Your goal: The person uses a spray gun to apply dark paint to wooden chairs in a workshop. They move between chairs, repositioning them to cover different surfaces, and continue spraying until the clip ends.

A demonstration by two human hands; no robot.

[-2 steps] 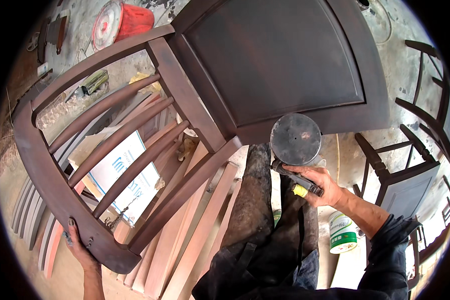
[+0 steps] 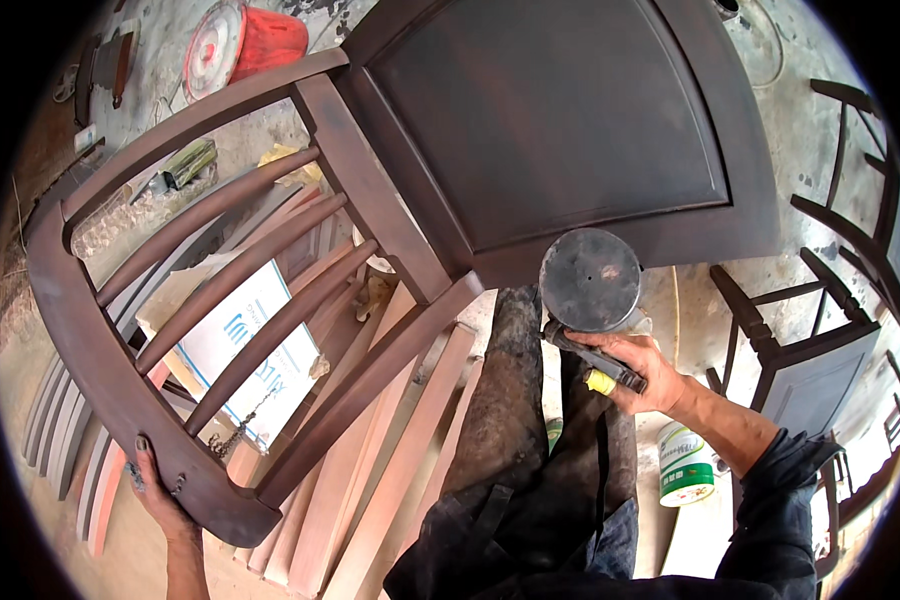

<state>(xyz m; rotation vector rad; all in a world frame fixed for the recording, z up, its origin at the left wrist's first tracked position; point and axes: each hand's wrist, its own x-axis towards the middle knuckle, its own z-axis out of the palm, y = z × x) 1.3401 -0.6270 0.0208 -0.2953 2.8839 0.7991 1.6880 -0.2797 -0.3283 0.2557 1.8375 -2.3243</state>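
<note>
- The fingers (image 2: 622,347) of the right hand (image 2: 645,375) are clamped around the dark handle of a spray gun (image 2: 592,300), just above a yellow band (image 2: 600,381) on it.
- The gun's round black cup (image 2: 590,272) faces up, and in this view it overlaps the lower edge of the seat.
- The left hand (image 2: 170,508) holds the lower left corner of a chair (image 2: 560,110); one digit lies over the curved top rail (image 2: 95,345), and the rest close on its edge, though the rail hides how far they wrap.
- The chair is dark brown and fills the upper middle and left, its seat panel to the upper right, its backrest slanting down to the left, with three slim spindles (image 2: 243,285) between the rails.
- Under the backrest lies a white and blue carton (image 2: 288,365), seen between the spindles.
- Pale reddish wooden strips (image 2: 400,455) run beneath, beside the person's dusty trouser legs (image 2: 495,410).
- A red bucket (image 2: 275,45) lies tipped beyond the backrest.
- At the right, a white and green tub (image 2: 682,470) stands near a dark-framed stool (image 2: 815,375) with a grey panel, on the stained floor (image 2: 700,310).
</note>
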